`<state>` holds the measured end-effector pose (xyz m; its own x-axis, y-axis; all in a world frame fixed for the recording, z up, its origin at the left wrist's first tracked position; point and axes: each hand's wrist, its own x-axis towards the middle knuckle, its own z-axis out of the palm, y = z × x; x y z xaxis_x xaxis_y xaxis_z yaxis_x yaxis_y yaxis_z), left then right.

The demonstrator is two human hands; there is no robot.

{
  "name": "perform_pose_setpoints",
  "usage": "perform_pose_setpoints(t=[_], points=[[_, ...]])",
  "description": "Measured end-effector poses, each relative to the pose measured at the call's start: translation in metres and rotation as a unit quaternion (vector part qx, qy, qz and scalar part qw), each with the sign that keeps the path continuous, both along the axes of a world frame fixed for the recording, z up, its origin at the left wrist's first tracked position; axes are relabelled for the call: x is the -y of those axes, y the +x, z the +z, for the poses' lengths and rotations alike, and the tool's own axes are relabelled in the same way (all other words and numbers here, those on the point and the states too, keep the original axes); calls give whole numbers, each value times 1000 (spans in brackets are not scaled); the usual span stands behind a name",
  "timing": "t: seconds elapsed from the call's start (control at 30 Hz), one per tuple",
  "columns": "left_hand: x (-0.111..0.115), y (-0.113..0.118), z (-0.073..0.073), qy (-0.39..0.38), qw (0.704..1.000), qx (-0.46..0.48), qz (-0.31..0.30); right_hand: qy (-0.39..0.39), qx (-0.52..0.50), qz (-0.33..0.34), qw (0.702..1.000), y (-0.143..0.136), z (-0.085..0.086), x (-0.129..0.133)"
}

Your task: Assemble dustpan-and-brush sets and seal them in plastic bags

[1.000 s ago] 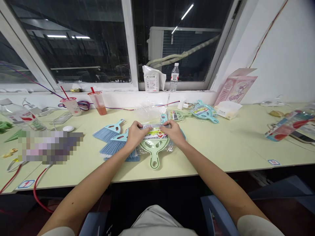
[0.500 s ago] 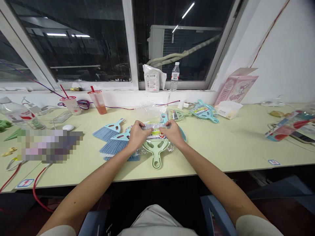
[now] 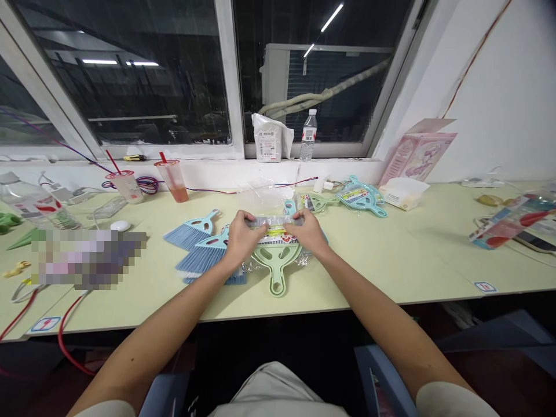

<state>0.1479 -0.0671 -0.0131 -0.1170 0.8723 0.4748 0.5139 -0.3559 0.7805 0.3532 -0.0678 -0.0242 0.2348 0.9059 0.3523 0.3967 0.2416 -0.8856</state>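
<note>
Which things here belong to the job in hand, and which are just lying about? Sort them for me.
In the job, it seems:
plastic-wrapped green dustpan, held by left hand and right hand
blue brushes
labelled blue dustpan

Lying about:
two red-strawed cups
bottle on the sill
pink box
tissue pack

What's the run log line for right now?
left hand: grips left side of wrapped green dustpan set | right hand: grips its right side | blue brushes: on table, beside left hand
</note>
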Motion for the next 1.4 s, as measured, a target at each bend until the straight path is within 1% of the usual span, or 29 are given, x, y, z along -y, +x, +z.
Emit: perform_pose_setpoints(t=[0.07,0.1,0.17,0.23,0.33,0.4,0.47,0.63,0.77,0.87,0.97,1.07,1.17,1.23,1.33,1.4], points=[[-5,-5,2,-1,1000,31,-3,7,-77,56,995,8,-1,-7],[-8,-7,2,-2,999,52,-8,0,-123,87,989,12,0,-9],[-15,-10,1,-9,994,104,-26,-27,-215,143,966,20,2,-13],[-23,-12,-3,-21,984,166,-53,-48,-286,178,940,25,4,-15],[-30,-14,-8,-49,959,264,-93,-52,-328,207,920,30,5,-16],[-30,-14,-8,-69,937,321,-123,-58,-343,231,909,33,5,-17],[-28,-15,-5,-86,914,364,-156,-63,-365,243,896,34,4,-18],[-18,-16,7,-136,860,431,-236,-56,-422,230,875,34,3,-18],[-16,-20,9,-177,835,443,-276,-42,-444,237,863,31,2,-18],[-18,-23,8,-189,825,440,-301,-50,-455,217,862,30,1,-19],[-20,-23,7,-182,824,443,-304,-52,-453,197,868,30,0,-21],[-19,-22,9,-174,827,454,-283,-55,-440,168,881,28,1,-23],[-18,-20,11,-163,835,459,-257,-89,-424,134,891,27,3,-24],[-20,-21,10,-144,840,465,-241,-96,-415,100,899,29,5,-23],[-25,-23,8,-107,843,482,-211,-57,-372,49,925,34,12,-19],[-28,-25,7,-86,843,495,-193,-58,-297,49,952,35,19,-13]])
